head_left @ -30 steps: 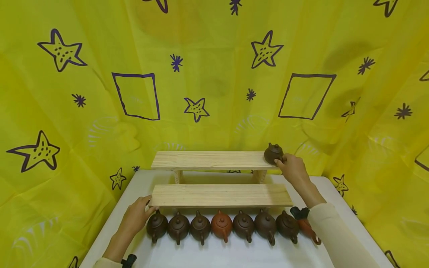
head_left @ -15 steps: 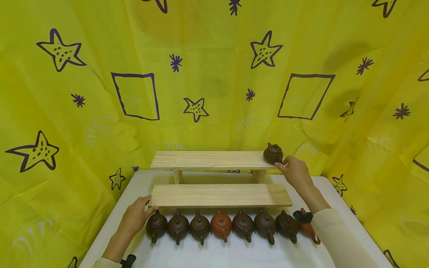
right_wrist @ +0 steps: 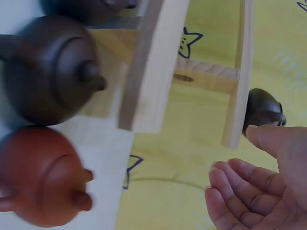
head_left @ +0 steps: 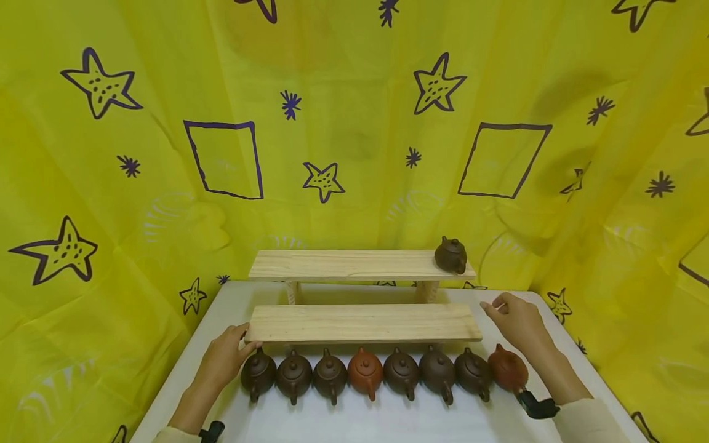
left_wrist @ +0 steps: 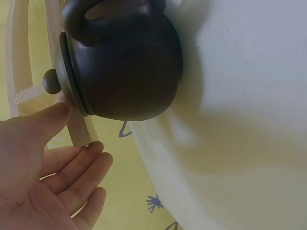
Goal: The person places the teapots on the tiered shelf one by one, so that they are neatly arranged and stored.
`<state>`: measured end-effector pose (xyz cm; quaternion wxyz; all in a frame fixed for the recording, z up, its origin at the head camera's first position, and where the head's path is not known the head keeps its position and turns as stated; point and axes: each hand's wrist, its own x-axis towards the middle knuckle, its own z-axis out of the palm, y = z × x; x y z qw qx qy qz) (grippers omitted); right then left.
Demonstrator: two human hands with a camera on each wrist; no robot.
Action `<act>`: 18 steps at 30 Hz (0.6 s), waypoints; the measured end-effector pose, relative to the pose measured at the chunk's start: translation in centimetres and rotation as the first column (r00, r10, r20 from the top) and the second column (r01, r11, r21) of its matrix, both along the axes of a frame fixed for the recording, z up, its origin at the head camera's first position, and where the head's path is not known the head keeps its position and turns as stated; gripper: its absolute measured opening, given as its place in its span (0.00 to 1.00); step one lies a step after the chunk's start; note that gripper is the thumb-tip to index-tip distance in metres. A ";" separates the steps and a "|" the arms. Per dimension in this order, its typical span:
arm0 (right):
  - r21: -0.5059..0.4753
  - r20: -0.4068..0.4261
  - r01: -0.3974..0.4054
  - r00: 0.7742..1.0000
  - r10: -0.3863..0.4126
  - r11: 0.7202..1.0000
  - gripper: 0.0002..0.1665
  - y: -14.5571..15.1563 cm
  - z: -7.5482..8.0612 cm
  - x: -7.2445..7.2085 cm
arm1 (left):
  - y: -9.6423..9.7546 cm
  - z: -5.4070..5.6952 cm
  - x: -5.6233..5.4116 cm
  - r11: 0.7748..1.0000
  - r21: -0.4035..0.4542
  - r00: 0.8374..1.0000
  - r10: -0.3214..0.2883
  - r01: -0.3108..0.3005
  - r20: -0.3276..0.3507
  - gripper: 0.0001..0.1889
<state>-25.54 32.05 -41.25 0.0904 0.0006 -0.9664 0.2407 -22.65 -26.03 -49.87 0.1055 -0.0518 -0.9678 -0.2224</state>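
My left hand (head_left: 221, 357) holds the left end of the lower board of a two-tier wooden shelf (head_left: 365, 323). In the left wrist view its thumb and fingers (left_wrist: 91, 153) lie about the board's end, close beside a dark brown teapot (left_wrist: 129, 72). A small dark brown teapot (head_left: 450, 255) stands upright at the right end of the upper board (head_left: 343, 264). Off the shelf's right side is my right hand (head_left: 517, 323), fingers loosely bent and holding nothing. The right wrist view has that hand (right_wrist: 259, 191) apart from the shelf.
On the white table (head_left: 365, 424), a row of teapots stands before the shelf: several dark brown ones, a reddish one (head_left: 365, 372) mid-row and another reddish teapot (head_left: 508, 369) at the right end. A yellow patterned cloth (head_left: 354, 135) surrounds the table.
My right hand has let go of the small dark teapot on the upper board and moved down and right towards me. The teapot stays there; my left hand has not moved.
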 end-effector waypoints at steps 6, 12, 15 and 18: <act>-0.006 0.089 0.055 0.995 -0.055 0.998 0.34 1.7 -1.5 2.2 | -0.1 -0.1 -0.1 1.000 0.010 1.000 -0.008 0.008 -0.009 0.27; 0.021 0.180 0.056 0.982 -0.059 0.998 0.42 3.0 -3.3 4.1 | -0.1 -0.1 -0.1 1.000 0.015 1.000 -0.010 0.011 -0.015 0.26; 0.032 0.202 0.048 0.978 -0.054 0.998 0.44 3.7 -4.3 4.9 | -0.1 0.0 0.1 1.000 0.018 1.000 -0.005 0.005 -0.011 0.26; 0.039 0.257 0.051 0.965 -0.059 0.998 0.50 4.4 -5.0 5.4 | -0.1 0.0 0.1 1.000 0.017 1.000 -0.004 0.005 -0.008 0.26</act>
